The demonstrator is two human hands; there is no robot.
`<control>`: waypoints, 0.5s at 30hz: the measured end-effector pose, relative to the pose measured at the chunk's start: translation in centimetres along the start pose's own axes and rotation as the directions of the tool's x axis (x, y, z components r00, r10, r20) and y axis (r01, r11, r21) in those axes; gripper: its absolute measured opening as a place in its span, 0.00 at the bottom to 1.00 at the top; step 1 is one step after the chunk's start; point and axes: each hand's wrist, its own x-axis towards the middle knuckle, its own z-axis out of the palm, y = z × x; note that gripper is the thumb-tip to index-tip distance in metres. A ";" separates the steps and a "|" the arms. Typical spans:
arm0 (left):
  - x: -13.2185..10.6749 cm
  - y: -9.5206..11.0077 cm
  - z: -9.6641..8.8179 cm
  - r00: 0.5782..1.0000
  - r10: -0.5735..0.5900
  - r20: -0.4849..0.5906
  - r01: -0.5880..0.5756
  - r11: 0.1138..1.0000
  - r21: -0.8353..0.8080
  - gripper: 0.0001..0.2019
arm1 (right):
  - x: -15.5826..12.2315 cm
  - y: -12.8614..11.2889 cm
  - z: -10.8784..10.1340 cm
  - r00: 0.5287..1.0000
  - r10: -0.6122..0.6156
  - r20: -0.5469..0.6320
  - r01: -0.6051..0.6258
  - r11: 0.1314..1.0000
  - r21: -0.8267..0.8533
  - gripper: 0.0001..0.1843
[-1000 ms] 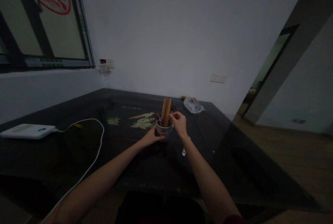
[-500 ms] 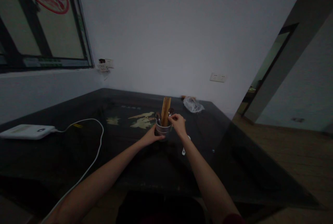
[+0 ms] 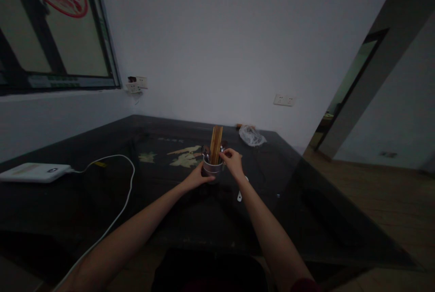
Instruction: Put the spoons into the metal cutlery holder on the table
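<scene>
Dim room, dark glossy table (image 3: pixel 84 201) filling the lower half of the frame. Just below centre stands a small metal cup (image 3: pixel 211 168), upright, holding a bundle of wooden chopsticks (image 3: pixel 216 143) that rise straight out of it, with a few dark-handled utensils beside them at the rim. Left hand (image 3: pixel 196 178) comes in from the lower left and wraps the cup's near-left side, fingers curled around the wall and touching it; the thumb side is hard to make out in the gloom. Right hand (image 3: pixel 233 162) sits at the cup's right rim, fingers drawn together in a pinch at the top edge, close against the chopsticks and the utensil heads; what exactly the fingertips hold cannot be told, too small and dark. So the cup lies between the two hands, left hand low on its body, right hand at its mouth. Just right of the right wrist, a small white spoon (image 3: pixel 240 195) lies flat on the table. Far left, a white flat device (image 3: pixel 34 172) with a white cable (image 3: pixel 127 192) looping toward the bottom edge. Behind the cup, toward the wall, a crumpled clear plastic bag (image 3: pixel 251 136).
</scene>
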 end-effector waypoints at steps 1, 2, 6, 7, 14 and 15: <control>0.0 0.0 0.0 1.000 0.002 -0.003 -0.002 1.000 0.017 0.41 | -0.1 0.0 0.0 1.000 0.004 0.001 -0.004 1.000 0.008 0.11; 0.0 0.0 -0.1 1.000 0.005 -0.007 -0.005 0.999 0.033 0.41 | -0.1 -0.1 0.0 1.000 0.008 0.001 -0.008 1.000 0.013 0.11; 0.1 -0.1 -0.1 1.000 0.016 -0.022 -0.015 0.998 0.060 0.41 | -0.4 -0.5 -0.1 1.000 0.004 0.003 -0.004 0.999 -0.033 0.10; 0.1 -0.1 -0.1 1.000 0.016 -0.021 -0.014 0.998 0.054 0.41 | -0.5 -0.6 -0.2 1.000 -0.004 0.005 0.004 0.998 -0.056 0.10; 0.0 -0.2 -0.1 1.000 0.000 -0.015 0.001 0.999 0.032 0.41 | -0.8 -1.4 -0.7 1.000 -0.010 0.002 0.010 0.989 -0.150 0.11; 0.0 -0.2 -0.1 1.000 0.006 -0.018 -0.005 0.999 0.040 0.42 | -0.9 -1.4 -0.8 1.000 -0.010 -0.004 0.009 0.986 -0.165 0.11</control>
